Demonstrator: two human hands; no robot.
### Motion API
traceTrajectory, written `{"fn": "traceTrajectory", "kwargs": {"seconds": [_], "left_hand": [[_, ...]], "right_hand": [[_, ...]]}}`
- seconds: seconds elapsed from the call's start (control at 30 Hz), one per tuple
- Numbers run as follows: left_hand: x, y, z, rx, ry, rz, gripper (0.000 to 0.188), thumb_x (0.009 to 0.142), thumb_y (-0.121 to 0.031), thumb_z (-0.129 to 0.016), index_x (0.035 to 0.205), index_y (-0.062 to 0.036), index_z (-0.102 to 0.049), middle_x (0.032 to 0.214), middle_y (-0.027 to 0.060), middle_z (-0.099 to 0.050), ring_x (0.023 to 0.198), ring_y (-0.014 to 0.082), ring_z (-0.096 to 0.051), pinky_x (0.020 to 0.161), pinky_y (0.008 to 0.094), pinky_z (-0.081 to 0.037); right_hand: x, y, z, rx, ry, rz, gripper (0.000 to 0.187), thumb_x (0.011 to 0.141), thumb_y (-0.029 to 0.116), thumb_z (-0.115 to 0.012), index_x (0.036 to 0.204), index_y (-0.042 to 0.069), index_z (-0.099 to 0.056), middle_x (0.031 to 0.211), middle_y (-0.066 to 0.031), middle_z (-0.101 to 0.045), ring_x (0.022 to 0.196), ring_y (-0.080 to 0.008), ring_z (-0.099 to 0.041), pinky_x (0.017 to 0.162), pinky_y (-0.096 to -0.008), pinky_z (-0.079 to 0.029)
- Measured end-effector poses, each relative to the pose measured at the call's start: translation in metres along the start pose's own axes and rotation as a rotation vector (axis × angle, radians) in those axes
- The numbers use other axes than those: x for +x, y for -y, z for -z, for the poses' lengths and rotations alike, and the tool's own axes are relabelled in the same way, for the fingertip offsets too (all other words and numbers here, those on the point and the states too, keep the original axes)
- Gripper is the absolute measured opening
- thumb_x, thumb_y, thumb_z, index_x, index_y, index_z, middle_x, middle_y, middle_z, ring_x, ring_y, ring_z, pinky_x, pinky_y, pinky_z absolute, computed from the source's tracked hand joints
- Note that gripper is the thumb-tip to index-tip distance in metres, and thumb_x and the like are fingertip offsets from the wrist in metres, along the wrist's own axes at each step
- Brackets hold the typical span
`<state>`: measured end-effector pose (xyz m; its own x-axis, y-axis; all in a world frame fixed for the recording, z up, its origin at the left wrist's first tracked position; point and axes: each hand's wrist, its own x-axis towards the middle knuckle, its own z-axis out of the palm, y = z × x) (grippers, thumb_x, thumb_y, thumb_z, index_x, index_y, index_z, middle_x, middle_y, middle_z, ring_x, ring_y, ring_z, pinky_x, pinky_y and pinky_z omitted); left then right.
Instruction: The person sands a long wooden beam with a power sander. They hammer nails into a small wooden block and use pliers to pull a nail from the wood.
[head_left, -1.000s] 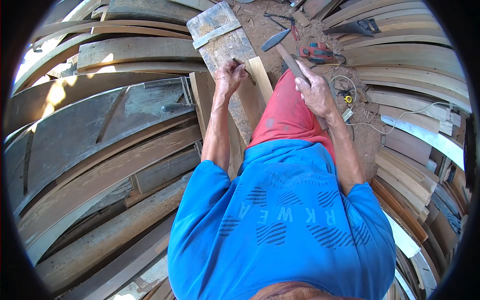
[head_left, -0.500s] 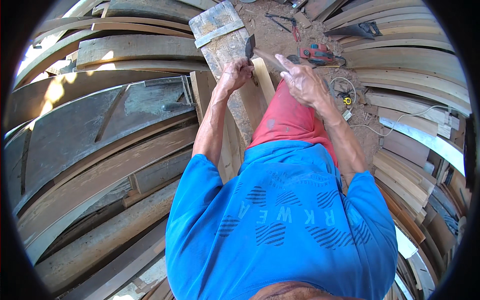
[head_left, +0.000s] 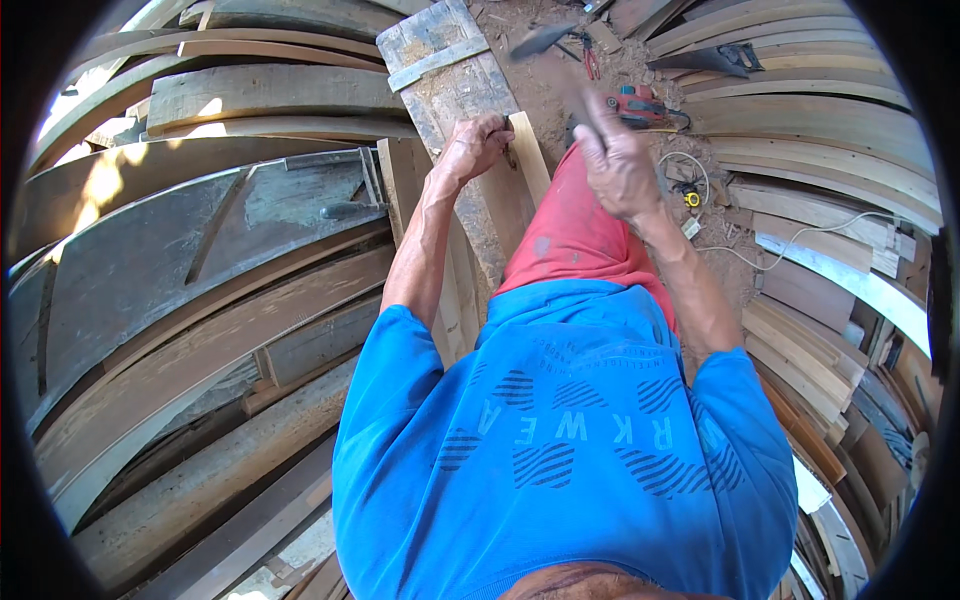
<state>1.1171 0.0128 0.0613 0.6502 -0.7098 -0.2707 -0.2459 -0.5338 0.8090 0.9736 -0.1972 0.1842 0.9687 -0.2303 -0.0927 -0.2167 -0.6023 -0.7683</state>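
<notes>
My right hand [head_left: 622, 172] is wrapped round the handle of a hammer [head_left: 540, 41], raised over the floor. The hammer's dark head and its handle are smeared by motion. Over a pale timber [head_left: 528, 148], my left hand [head_left: 478, 146] is closed on a chisel [head_left: 511, 156] that is mostly hidden by the fingers. The timber lies beside my red-clad thigh. Under it, a worn plank bench [head_left: 440, 88] with a cross batten reaches away from me.
Stacked boards line the left side, with a grey panel [head_left: 120, 265] among them. To the right lie a red power tool [head_left: 640, 108], a yellow tape measure [head_left: 692, 199], a white cable [head_left: 770, 266] and a handsaw [head_left: 712, 60]. Red-handled pliers [head_left: 591, 62] are farther off. More planks stand along the right.
The hammer's head has risen from just above my left fist, swinging up and away to the right. My right hand has shifted slightly right and nearer; my left hand stays put.
</notes>
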Motion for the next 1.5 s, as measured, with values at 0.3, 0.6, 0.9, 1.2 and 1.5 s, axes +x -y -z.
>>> {"fn": "traceTrajectory", "kwargs": {"seconds": [0.3, 0.6, 0.9, 1.2, 1.5], "left_hand": [[-0.001, -0.017, -0.008, 0.259, 0.012, -0.062, 0.019, 0.093, -0.022, -0.067, 0.102, -0.0051, -0.070, 0.090, 0.0211, -0.071, 0.088, 0.0416, -0.069, 0.076, 0.0493, -0.054], [0.054, -0.013, -0.003, 0.529, 0.398, -0.112, 0.032, 0.094, -0.033, -0.062, 0.110, -0.0065, -0.069, 0.106, 0.0224, -0.070, 0.102, 0.0415, -0.067, 0.089, 0.0521, -0.053], [-0.025, 0.015, 0.014, -0.189, -0.539, 0.147, 0.016, 0.096, -0.015, -0.069, 0.096, 0.0007, -0.073, 0.079, 0.0131, -0.073, 0.070, 0.0194, -0.070, 0.065, 0.0343, -0.056], [-0.036, 0.021, -0.036, -0.386, -0.502, 0.134, 0.011, 0.099, -0.006, -0.065, 0.104, 0.0026, -0.070, 0.085, 0.0061, -0.072, 0.076, 0.0108, -0.070, 0.072, 0.0268, -0.060], [-0.042, 0.023, -0.035, -0.513, -0.612, 0.173, 0.013, 0.102, -0.008, -0.060, 0.105, 0.0001, -0.070, 0.087, 0.0094, -0.073, 0.081, 0.0143, -0.072, 0.073, 0.0286, -0.058]], "right_hand": [[-0.018, -0.030, -0.008, 0.259, -0.078, -0.059, 0.055, 0.102, 0.026, -0.060, 0.147, -0.003, -0.048, 0.094, -0.0149, -0.070, 0.084, -0.0253, -0.068, 0.077, -0.0383, -0.054], [-0.062, -0.041, -0.014, 0.551, 0.054, -0.326, 0.059, 0.104, 0.031, -0.058, 0.152, 0.001, -0.044, 0.077, -0.0007, -0.060, 0.062, -0.0051, -0.053, 0.056, -0.0253, -0.048], [-0.071, -0.060, -0.009, 0.408, 0.038, -0.324, 0.057, 0.104, 0.027, -0.058, 0.154, 0.004, -0.043, 0.079, 0.0019, -0.057, 0.064, -0.0050, -0.050, 0.058, -0.0231, -0.046], [-0.045, -0.008, -0.003, 0.342, 0.068, -0.179, 0.052, 0.103, 0.024, -0.058, 0.147, -0.001, -0.049, 0.092, -0.0168, -0.069, 0.080, -0.0199, -0.066, 0.078, -0.0358, -0.053], [-0.012, -0.005, -0.020, 0.050, -0.087, 0.114, 0.050, 0.097, 0.016, -0.058, 0.145, 0.004, -0.052, 0.113, -0.0253, -0.069, 0.100, -0.0425, -0.068, 0.090, -0.0457, -0.054]]}}
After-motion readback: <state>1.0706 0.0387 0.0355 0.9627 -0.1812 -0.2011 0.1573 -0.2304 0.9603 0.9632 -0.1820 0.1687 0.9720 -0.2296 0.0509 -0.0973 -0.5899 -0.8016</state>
